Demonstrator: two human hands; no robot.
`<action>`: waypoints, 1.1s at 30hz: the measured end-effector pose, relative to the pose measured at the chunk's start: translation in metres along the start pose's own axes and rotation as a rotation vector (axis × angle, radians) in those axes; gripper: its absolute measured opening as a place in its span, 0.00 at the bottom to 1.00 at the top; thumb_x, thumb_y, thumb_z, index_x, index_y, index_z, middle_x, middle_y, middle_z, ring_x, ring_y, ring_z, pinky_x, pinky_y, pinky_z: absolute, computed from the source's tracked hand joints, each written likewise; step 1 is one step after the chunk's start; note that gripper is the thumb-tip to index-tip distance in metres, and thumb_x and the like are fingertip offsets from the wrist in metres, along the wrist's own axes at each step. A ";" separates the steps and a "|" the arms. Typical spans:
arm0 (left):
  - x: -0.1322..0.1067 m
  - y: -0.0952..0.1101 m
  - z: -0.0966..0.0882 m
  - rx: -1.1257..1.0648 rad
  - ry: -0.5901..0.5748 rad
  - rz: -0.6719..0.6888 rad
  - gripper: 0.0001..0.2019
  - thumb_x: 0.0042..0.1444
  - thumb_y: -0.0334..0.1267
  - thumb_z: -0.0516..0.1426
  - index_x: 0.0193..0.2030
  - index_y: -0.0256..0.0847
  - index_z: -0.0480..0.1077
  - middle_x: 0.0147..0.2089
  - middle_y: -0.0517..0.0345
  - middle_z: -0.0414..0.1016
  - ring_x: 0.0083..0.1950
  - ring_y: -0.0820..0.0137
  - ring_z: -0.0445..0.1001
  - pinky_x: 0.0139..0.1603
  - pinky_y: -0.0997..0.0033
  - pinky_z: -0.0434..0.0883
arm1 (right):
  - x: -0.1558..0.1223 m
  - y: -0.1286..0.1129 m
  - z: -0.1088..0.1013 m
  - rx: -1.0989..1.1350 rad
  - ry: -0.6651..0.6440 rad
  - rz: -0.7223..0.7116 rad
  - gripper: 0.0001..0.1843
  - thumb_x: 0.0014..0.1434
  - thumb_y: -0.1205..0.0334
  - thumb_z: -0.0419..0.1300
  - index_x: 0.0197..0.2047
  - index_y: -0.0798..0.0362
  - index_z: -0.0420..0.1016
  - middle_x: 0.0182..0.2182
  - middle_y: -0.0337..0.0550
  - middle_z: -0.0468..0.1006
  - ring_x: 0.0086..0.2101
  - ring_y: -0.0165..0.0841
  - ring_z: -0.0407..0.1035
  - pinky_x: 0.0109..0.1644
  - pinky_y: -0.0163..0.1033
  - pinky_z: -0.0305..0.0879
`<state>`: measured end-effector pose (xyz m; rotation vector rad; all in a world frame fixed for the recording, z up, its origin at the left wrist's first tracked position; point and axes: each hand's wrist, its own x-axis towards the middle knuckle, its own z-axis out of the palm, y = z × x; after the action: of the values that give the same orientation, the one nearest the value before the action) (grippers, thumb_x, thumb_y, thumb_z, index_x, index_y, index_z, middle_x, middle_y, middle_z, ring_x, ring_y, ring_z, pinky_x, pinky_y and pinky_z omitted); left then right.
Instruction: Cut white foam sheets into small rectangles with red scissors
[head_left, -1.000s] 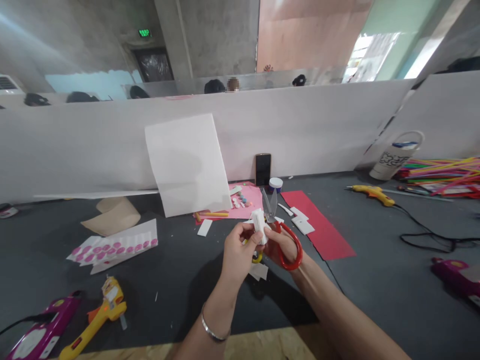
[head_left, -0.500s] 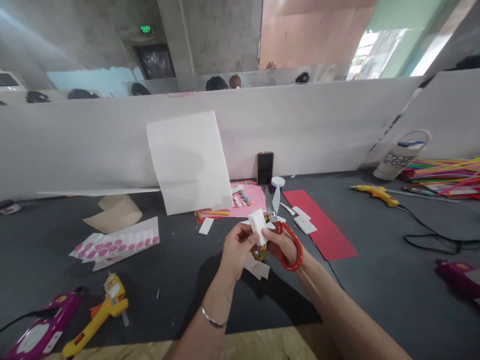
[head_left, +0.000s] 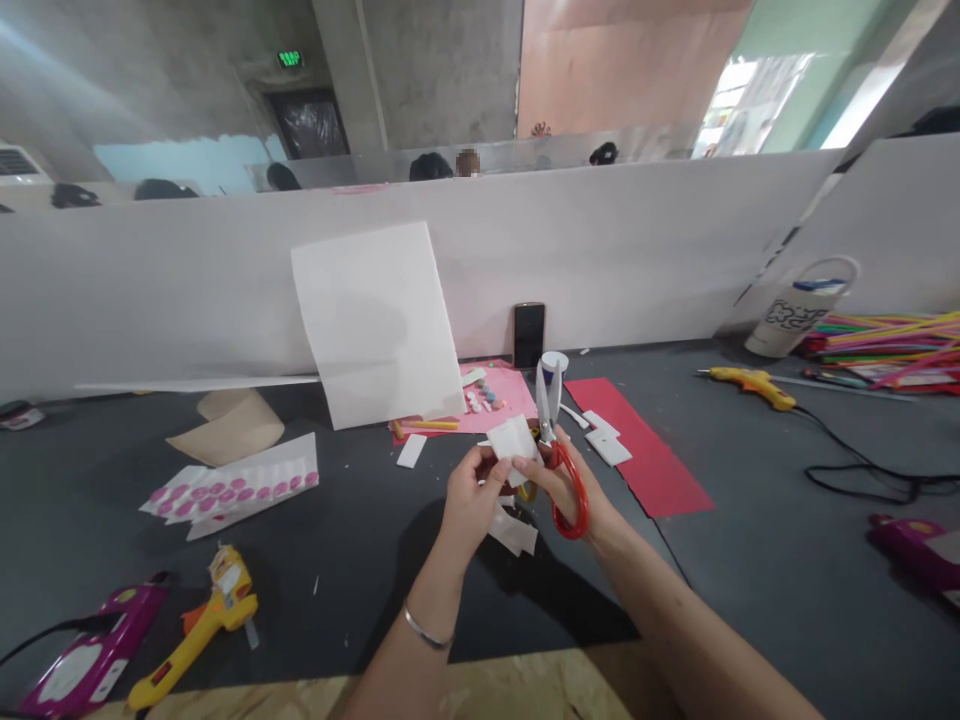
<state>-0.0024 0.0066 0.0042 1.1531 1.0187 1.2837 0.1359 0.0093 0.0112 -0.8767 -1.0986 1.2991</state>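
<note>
Left grip: our left hand (head_left: 472, 505) pinches a white foam piece (head_left: 512, 440), at 12 o'clock from our wrists.
Right grip: our right hand (head_left: 559, 488) wraps red-handled scissors (head_left: 579, 490), blades pressed together, pointing 12 o'clock.
Beside: a red card strip (head_left: 637, 440) lies at 2 o'clock.

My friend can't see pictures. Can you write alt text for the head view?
The left hand and right hand hold a small white piece, and the right hand also holds red-handled scissors, blades up. Behind them lie a red sheet and a pink sheet; a yellow hot glue gun lies to the left.
</note>
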 end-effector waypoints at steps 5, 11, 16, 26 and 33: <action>0.004 0.000 -0.005 -0.100 0.078 -0.047 0.20 0.46 0.52 0.66 0.36 0.36 0.74 0.33 0.56 0.77 0.31 0.70 0.75 0.30 0.70 0.76 | 0.000 0.001 -0.002 -0.098 0.073 -0.012 0.25 0.50 0.52 0.70 0.49 0.45 0.67 0.33 0.38 0.75 0.31 0.33 0.70 0.33 0.37 0.68; 0.012 0.013 -0.026 -0.367 0.340 -0.031 0.21 0.40 0.49 0.70 0.34 0.36 0.71 0.28 0.61 0.73 0.26 0.74 0.73 0.25 0.75 0.72 | -0.007 -0.006 -0.009 -0.187 -0.078 0.042 0.16 0.60 0.46 0.61 0.45 0.47 0.69 0.27 0.36 0.70 0.26 0.31 0.65 0.32 0.37 0.63; 0.015 0.019 -0.033 -0.346 0.454 0.088 0.22 0.39 0.50 0.69 0.34 0.36 0.71 0.28 0.61 0.71 0.27 0.74 0.73 0.22 0.78 0.68 | -0.019 -0.020 -0.005 -0.295 -0.424 0.105 0.16 0.61 0.46 0.61 0.46 0.48 0.71 0.31 0.37 0.69 0.30 0.31 0.64 0.35 0.36 0.62; 0.016 0.009 -0.033 -0.108 0.397 0.147 0.19 0.47 0.52 0.65 0.33 0.37 0.72 0.29 0.61 0.71 0.28 0.74 0.68 0.25 0.77 0.68 | -0.019 -0.026 -0.002 -0.442 -0.419 0.093 0.18 0.61 0.45 0.59 0.45 0.50 0.72 0.33 0.39 0.73 0.32 0.33 0.65 0.37 0.36 0.62; 0.014 0.005 -0.033 -0.080 0.358 0.143 0.20 0.48 0.53 0.65 0.36 0.37 0.73 0.31 0.58 0.72 0.28 0.74 0.68 0.26 0.76 0.69 | -0.017 -0.020 0.000 -0.522 -0.390 0.083 0.18 0.59 0.43 0.60 0.41 0.50 0.71 0.30 0.37 0.72 0.29 0.31 0.62 0.34 0.35 0.59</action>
<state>-0.0347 0.0224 0.0049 0.9684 1.1457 1.6714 0.1423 -0.0096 0.0281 -1.0822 -1.7765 1.3033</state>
